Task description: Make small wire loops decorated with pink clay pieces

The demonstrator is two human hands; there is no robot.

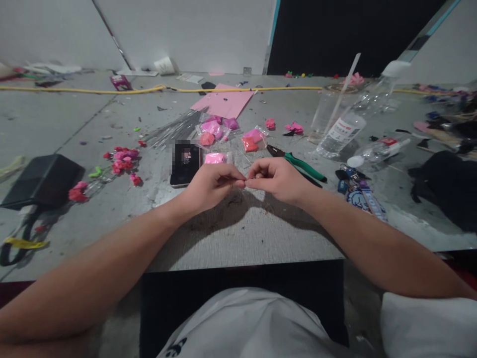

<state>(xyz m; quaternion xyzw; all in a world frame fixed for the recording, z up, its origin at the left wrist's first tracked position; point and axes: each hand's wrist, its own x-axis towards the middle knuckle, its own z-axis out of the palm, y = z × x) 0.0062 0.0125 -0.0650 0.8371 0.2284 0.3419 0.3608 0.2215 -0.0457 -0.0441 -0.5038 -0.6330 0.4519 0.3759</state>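
My left hand (214,183) and my right hand (278,180) meet above the middle of the table, fingertips almost touching. Both are closed in a pinch on a thin wire (247,158), most of which the fingers hide. Just behind my right hand lie pliers (306,167) with green and black handles, jaws towards the left. A phone (185,166) rests beside my left hand, next to a small clear bag of bright pink material (215,158). Farther back are more bags in pink and purple (213,130), a pink and orange bag (252,140), and a bundle of thin wires (177,129).
Small red and pink flower-like pieces (124,160) lie left, near a black box-shaped object (44,180). Right stand a clear cup with a straw (328,112) and a tilted bottle (343,132); another bottle (380,153) and keychains (361,196) lie nearer. A yellow cord (141,91) crosses behind.
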